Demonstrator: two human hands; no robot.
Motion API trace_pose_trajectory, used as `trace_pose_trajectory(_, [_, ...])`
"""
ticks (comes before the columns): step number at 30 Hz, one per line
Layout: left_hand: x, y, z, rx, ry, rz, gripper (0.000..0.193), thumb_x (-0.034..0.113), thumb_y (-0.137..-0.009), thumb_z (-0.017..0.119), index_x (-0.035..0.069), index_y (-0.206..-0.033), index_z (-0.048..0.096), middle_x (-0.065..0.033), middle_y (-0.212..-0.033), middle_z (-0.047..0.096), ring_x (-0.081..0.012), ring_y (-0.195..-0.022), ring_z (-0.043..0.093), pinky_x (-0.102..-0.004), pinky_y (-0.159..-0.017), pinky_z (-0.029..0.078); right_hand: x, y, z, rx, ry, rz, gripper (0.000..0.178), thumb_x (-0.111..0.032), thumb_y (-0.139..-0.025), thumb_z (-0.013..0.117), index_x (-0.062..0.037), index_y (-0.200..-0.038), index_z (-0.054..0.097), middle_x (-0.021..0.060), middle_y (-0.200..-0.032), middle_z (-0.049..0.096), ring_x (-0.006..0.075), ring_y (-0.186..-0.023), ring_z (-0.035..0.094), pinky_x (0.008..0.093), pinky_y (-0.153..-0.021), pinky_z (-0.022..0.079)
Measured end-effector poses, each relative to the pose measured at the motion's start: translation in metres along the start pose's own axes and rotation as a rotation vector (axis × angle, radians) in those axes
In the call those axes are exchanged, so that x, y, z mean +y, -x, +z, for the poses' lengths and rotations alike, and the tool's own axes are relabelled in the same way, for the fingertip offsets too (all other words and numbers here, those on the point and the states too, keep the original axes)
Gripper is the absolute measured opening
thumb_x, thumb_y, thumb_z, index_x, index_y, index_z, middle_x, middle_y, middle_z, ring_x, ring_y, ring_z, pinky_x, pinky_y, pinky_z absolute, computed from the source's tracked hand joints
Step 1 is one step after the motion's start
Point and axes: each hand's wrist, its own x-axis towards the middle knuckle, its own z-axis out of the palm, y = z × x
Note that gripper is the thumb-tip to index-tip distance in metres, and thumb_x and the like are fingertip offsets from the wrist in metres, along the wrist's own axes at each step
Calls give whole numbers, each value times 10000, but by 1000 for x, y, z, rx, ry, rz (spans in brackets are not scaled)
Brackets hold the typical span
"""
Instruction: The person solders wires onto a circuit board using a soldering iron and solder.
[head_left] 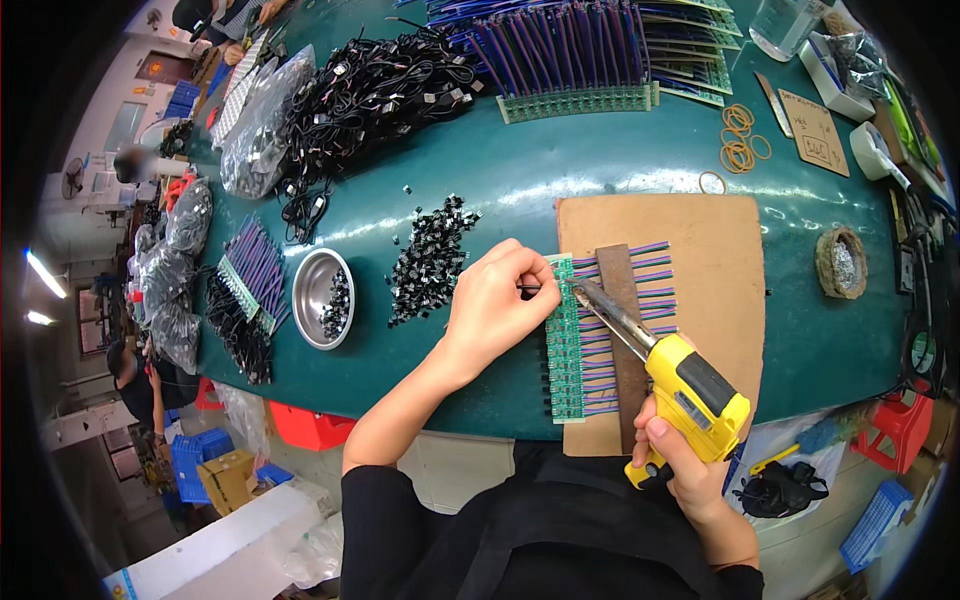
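My left hand (pixel 497 305) is closed in a pinch near the top left corner of a green circuit board panel (pixel 566 370). A thin black wire (pixel 528 288) shows between its fingertips. My right hand (pixel 685 462) grips a yellow soldering gun (pixel 698 395) with a black top. Its metal tip reaches the upper part of the panel, close to my left fingertips; whether it touches is too small to tell. Purple and blue wires (pixel 655 292) run rightward from the panel, under a flat brown bar (pixel 627 340) lying across them. Small black parts line the panel's left edge.
Cardboard (pixel 710 250) lies under the panel. To the left are a heap of small black connectors (pixel 430 260), a metal bowl (pixel 308 322) and wired boards (pixel 250 270). Tangled black cables (pixel 370 100) lie behind. Rubber bands (pixel 738 140) and a round tip-cleaning holder (pixel 840 262) are right.
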Motion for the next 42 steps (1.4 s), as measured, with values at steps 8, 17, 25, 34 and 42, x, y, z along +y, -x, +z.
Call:
trace_pose_trajectory(8, [0,2,1,11,-19,2,85,106,-698,638,44,-707,580,-57,-707,549,-188,-629,580,-309,-580,462,-1,-1,0,-46,80,19,415,18,-837,563,49,-1226,422,109,-821,587,117,-583,567,240,-518,508])
trace_pose_trajectory(17, [1,2,1,19,-22,4,89,111,-706,638,42,-712,582,-63,-712,555,-191,-635,592,-309,-587,473,-9,-1,5,33,46,-56,401,-32,-822,573,16,-1204,458,129,-952,571,171,-845,587,300,-606,574])
trace_pose_trajectory(25, [1,2,2,22,-29,2,87,112,-706,638,43,-718,588,-62,-715,558,-191,-646,601,-308,-589,477,-8,-3,5,-24,-14,-74,376,21,-834,565,31,-1197,466,116,-953,582,162,-858,589,303,-671,583])
trace_pose_trajectory(34, [-8,0,3,31,100,2,101,79,-746,663,-7,-743,611,-48,-691,557,-93,-586,517,-230,-540,428,-2,-2,2,6,2,-35,387,12,-835,570,50,-1196,437,118,-865,590,125,-675,576,255,-543,535])
trace_pose_trajectory(42, [-2,-2,5,47,-13,-1,128,113,-748,623,6,-719,561,-104,-691,564,-221,-570,562,-324,-544,461,1,-4,6,-20,20,-48,364,18,-838,567,55,-1178,444,119,-852,595,109,-607,565,238,-505,510])
